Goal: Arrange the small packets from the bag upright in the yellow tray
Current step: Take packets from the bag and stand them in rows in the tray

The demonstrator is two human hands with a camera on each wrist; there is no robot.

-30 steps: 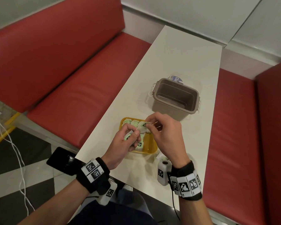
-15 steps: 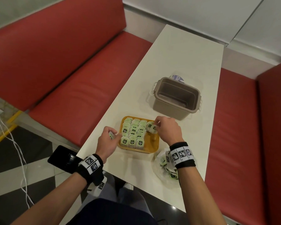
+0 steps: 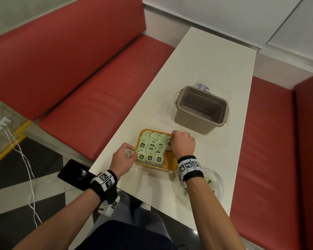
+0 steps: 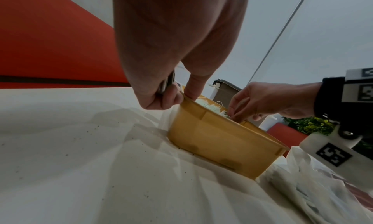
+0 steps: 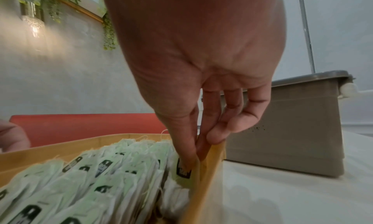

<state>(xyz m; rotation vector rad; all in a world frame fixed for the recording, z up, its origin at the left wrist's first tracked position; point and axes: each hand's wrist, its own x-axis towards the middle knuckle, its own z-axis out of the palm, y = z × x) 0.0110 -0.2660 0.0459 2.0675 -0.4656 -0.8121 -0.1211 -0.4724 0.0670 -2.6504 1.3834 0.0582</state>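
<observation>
The yellow tray (image 3: 170, 168) sits near the table's front edge and holds three rows of upright green packets (image 3: 150, 150). My right hand (image 3: 171, 141) reaches into the tray's right side. There it pinches a packet (image 5: 182, 170) between thumb and fingers, close to the right wall (image 5: 207, 171). My left hand (image 3: 129, 153) rests at the tray's left edge. Its fingers are curled round a thin packet (image 3: 127, 152), and its thumb touches the rim (image 4: 187, 98). The clear bag (image 3: 211, 183) with more packets lies under my right forearm.
An open grey plastic box (image 3: 202, 109) stands beyond the tray, with a lid or label just behind it. Red bench seats (image 3: 90, 105) run along both sides of the white table (image 3: 206, 60). A black phone (image 3: 72, 173) sticks out by my left wrist.
The hands were together above the tray and have parted. The left went to the tray's left edge with a packet. The right lowered a packet into the tray's right side.
</observation>
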